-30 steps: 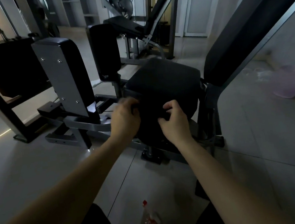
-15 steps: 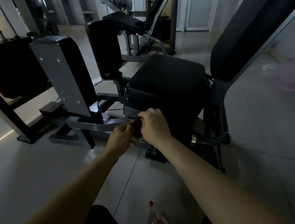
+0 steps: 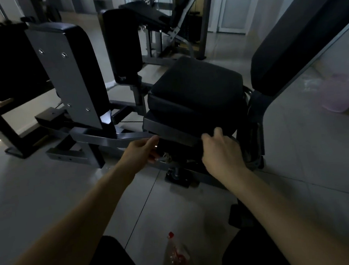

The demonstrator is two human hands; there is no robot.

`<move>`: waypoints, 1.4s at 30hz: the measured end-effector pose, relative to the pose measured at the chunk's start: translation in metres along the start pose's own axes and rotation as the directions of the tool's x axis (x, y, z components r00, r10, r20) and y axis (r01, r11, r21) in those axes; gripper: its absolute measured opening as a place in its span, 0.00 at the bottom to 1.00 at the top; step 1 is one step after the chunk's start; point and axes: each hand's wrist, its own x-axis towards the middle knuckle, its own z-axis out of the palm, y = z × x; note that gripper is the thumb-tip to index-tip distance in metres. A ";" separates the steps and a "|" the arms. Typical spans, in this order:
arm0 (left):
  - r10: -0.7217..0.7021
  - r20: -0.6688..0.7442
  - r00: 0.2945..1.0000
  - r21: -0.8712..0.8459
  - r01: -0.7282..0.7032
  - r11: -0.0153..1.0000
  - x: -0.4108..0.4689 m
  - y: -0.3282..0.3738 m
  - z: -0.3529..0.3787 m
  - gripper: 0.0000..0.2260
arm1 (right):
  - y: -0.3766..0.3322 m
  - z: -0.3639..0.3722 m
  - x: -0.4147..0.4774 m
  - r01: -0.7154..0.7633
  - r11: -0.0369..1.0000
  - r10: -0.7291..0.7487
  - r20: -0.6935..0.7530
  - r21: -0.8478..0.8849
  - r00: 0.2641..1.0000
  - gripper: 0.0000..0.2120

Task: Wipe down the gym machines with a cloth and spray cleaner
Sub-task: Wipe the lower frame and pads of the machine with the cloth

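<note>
I crouch in a dim gym before a black machine seat (image 3: 195, 92) with a slanted backrest (image 3: 300, 36). My left hand (image 3: 141, 150) and right hand (image 3: 219, 149) are just under the seat's front edge, fingers curled. Between them a dark cloth (image 3: 179, 145) seems to be stretched, but it is hard to tell from the black frame behind it. The left hand pinches its left end; the right hand grips at the grey plate below the seat. A clear spray bottle (image 3: 177, 254) with a red top lies on the floor between my knees.
Two upright black leg pads (image 3: 76, 77) (image 3: 122, 46) stand left of the seat on a grey steel frame (image 3: 98, 139). Another bench machine (image 3: 159, 13) stands behind. A pale purple basin (image 3: 343, 94) sits on the tiled floor at right.
Both hands dropped from the seat's front face to under its front edge. They met half a second ago and have now moved apart, the right hand going right.
</note>
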 end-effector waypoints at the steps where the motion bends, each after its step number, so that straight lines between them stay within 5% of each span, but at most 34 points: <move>1: -0.007 0.017 1.000 0.001 0.007 1.000 0.000 0.000 -0.001 0.13 | -0.018 -0.001 0.008 0.019 0.997 -0.018 -0.016 0.077 1.000 0.10; 4: -0.038 0.003 0.999 -0.018 0.038 0.999 -0.001 0.000 -0.001 0.13 | -0.068 0.008 0.025 0.139 0.965 -0.139 -0.016 0.220 0.990 0.16; 6: -0.043 -0.016 0.999 -0.029 0.043 0.999 0.000 -0.001 -0.001 0.13 | -0.063 0.009 0.025 0.172 0.970 -0.179 0.026 0.170 0.983 0.14; 11: -0.024 0.002 1.000 -0.018 0.024 1.000 0.000 -0.002 -0.001 0.14 | 0.021 -0.005 -0.015 0.017 0.998 -0.011 0.090 -0.067 0.996 0.11; 13: -0.025 0.006 1.000 -0.011 0.025 1.000 0.001 -0.002 -0.001 0.14 | 0.024 -0.014 -0.038 -0.075 0.996 0.074 0.015 0.056 0.997 0.12; 15: -0.038 0.017 0.999 -0.005 0.038 0.999 0.002 -0.002 -0.001 0.14 | -0.007 -0.014 -0.058 -0.147 0.903 0.165 -0.009 0.403 0.986 0.14; 16: -0.042 0.012 0.999 -0.004 0.042 0.999 0.002 -0.001 -0.001 0.14 | -0.029 -0.007 -0.062 -0.237 0.763 0.232 0.088 0.602 0.969 0.14; 17: -0.041 -0.003 0.999 0.004 0.041 0.999 0.003 -0.001 -0.002 0.14 | -0.051 0.009 -0.061 -0.402 0.511 0.296 0.284 0.760 0.912 0.13; 18: -0.034 -0.026 0.999 0.009 0.034 0.999 0.004 0.000 -0.002 0.14 | -0.072 0.024 -0.054 -0.585 0.152 0.280 0.533 0.797 0.799 0.12; 19: -0.030 -0.047 0.998 0.016 0.031 0.999 0.005 0.000 -0.002 0.15 | -0.090 0.034 -0.046 -0.702 -0.195 0.159 0.728 0.685 0.667 0.11; 20: -0.035 -0.062 0.997 0.023 0.037 0.999 0.005 0.001 -0.002 0.16 | -0.103 0.039 -0.037 -0.718 -0.413 0.019 0.793 0.561 0.609 0.10; 22: -0.067 -0.064 0.996 0.023 0.069 0.997 0.003 0.003 0.000 0.17 | -0.111 0.037 -0.019 -0.602 -0.667 -0.099 0.749 0.439 0.656 0.09; 25: -0.060 -0.088 0.994 0.036 0.064 0.997 0.004 0.003 0.000 0.18 | -0.099 0.023 -0.007 -0.377 -0.896 -0.082 0.747 0.235 0.660 0.08; 29: -0.026 -0.077 0.997 0.077 0.032 0.997 0.003 0.000 0.002 0.17 | -0.066 0.016 -0.016 -0.138 -0.987 -0.022 0.786 0.081 0.618 0.14; 36: -0.014 -0.109 0.994 0.119 0.027 0.993 0.001 -0.001 0.002 0.21 | -0.030 -0.001 -0.056 0.024 -0.958 0.244 0.767 0.286 0.594 0.12; 40: 0.015 -0.110 0.994 0.092 -0.005 0.996 -0.003 -0.002 0.009 0.16 | -0.077 0.012 -0.039 -0.259 -0.930 0.044 0.780 0.260 0.624 0.14; 42: 0.000 -0.091 0.996 0.028 0.003 1.000 -0.003 -0.003 0.011 0.11 | -0.101 0.008 -0.020 -0.460 -0.828 -0.063 0.762 0.320 0.644 0.10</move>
